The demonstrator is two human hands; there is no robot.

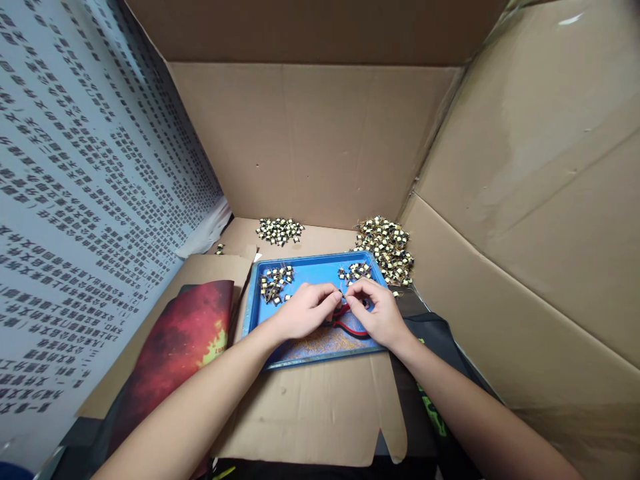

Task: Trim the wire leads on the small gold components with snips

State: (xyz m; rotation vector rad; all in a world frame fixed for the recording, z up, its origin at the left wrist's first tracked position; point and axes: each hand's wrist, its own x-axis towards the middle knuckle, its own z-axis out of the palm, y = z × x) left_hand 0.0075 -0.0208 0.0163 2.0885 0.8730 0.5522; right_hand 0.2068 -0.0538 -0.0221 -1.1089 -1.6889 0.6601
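Observation:
My left hand (309,311) and my right hand (379,312) meet over a blue tray (313,261), fingertips pinched close together. Between them is a small dark part (343,294), mostly covered by the fingers; it looks like one of the small yellow-and-black wire-wound coils. Under the hands, pliers with red and black handles (354,331) lie in the tray, their jaws hidden. A cluster of coils with thin loose wires (274,285) sits at the tray's left, and another small group of coils (356,271) at its back right, just beyond my right hand.
Behind the tray lie a pile of coils (280,231) and a larger heap of wired coils (385,248). Copper-coloured wire bits (320,345) cover the tray's front. Cardboard walls (320,147) enclose the back and right. A red printed mat (185,333) lies left.

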